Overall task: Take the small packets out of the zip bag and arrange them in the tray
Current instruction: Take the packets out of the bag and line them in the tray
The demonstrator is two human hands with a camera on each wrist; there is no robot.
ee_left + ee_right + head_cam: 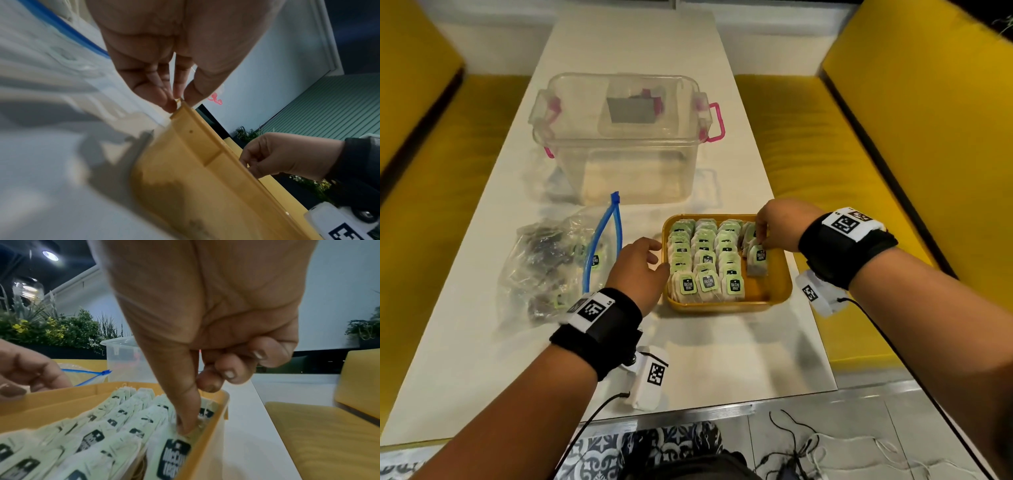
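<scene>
A yellow tray (774,291) sits on the white table and holds rows of green-labelled tea packets (705,263). My left hand (654,255) pinches the tray's left rim (185,112) between thumb and fingers. My right hand (762,244) is over the tray's far right side, at the top of a leaning packet (756,262). In the right wrist view one digit presses down on that packet (174,456) beside the tray wall, with the other fingers curled. The clear zip bag (541,270) with a blue zipper lies left of the tray, its mouth open and more packets inside.
A clear plastic box (619,144) with pink latches stands behind the tray. Yellow benches (893,154) run along both sides of the table. The table's near edge (722,401) is close to me, with cables on the floor beyond it.
</scene>
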